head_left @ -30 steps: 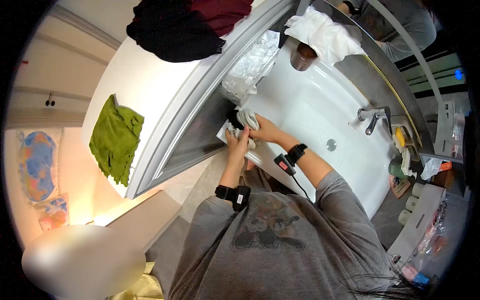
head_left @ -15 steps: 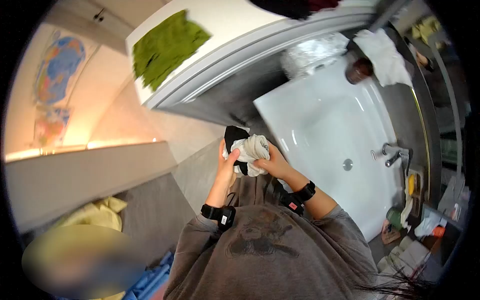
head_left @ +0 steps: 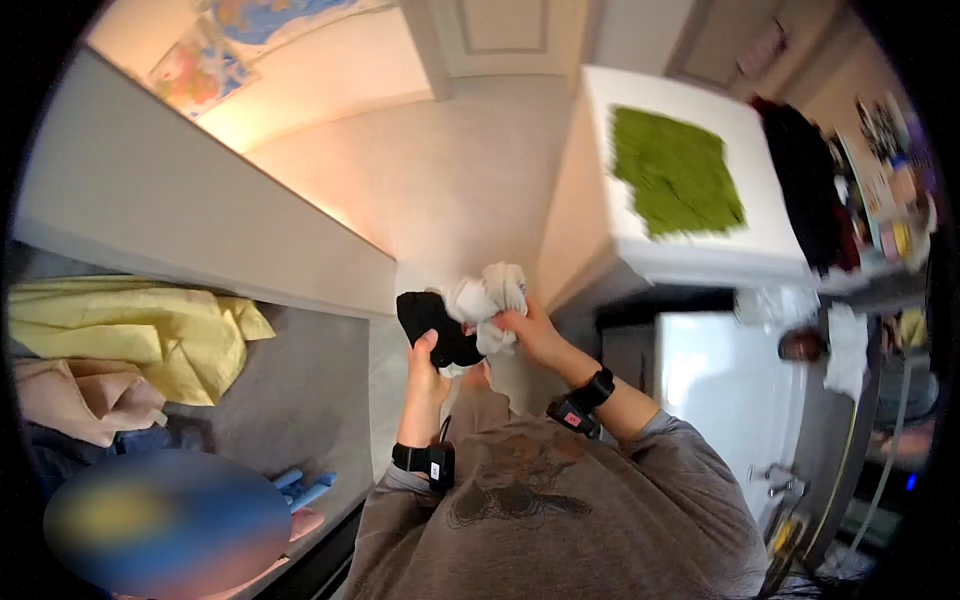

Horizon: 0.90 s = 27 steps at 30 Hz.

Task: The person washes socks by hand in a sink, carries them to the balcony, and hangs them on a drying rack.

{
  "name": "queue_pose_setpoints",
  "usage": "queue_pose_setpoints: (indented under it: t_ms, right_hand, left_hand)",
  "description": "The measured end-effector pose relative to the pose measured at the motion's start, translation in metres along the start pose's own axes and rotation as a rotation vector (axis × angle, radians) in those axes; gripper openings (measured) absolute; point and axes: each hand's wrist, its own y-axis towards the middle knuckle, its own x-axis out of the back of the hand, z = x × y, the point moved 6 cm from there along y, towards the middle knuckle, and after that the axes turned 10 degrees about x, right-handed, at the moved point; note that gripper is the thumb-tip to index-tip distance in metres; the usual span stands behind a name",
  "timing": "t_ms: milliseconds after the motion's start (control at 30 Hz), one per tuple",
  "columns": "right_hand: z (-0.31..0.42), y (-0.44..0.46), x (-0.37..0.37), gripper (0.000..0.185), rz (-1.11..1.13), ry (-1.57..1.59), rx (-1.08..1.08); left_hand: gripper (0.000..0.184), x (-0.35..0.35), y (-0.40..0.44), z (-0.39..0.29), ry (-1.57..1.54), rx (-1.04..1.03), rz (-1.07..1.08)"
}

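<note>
My left hand [head_left: 425, 365] is closed on a black cloth bundle [head_left: 436, 322], its thumb lying on top. Wrapped round a white cloth bundle [head_left: 490, 303] are the fingers of my right hand [head_left: 535, 335]. The two bundles touch each other in front of my chest, above the floor. They look like small balled-up fabric pieces, and some white cloth shows below the black one. My fingertips under the bundles are hidden.
A green cloth [head_left: 675, 172] lies on a white cabinet top [head_left: 765, 262], dark clothes [head_left: 805, 180] beside it. To the right are a white sink [head_left: 725, 385] and a brown cup [head_left: 802, 345]. Yellow cloth [head_left: 150, 335] lies at left, past a partition wall [head_left: 180, 190].
The view has swung left, away from the sink, toward the doorway and floor. Both hands still hold the bundles, now spread further apart, with the black one more exposed at the left.
</note>
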Motion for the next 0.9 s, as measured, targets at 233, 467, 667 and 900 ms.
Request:
queue_pose_setpoints:
  t_ms: [233,467,667,900]
  right_hand:
    - [0.018,0.184,-0.092,0.069,0.239,-0.218,0.034]
    - [0.048,0.327,-0.085,0.086,0.297,-0.288,0.162]
    - [0.06,0.452,-0.026,0.082,0.307,-0.35,0.028]
    - [0.096,0.644,-0.022,0.066,0.44,-0.114,0.088]
  left_hand:
    - [0.055,0.019,0.081,-0.157,0.259,-0.2,-0.124]
    - [0.06,-0.012,0.209,-0.237,0.355,-0.233,-0.078]
    - [0.074,-0.046,0.325,-0.273,0.292,-0.069,-0.042]
    - [0.063,-0.086,0.466,-0.385,0.168,-0.185,-0.191]
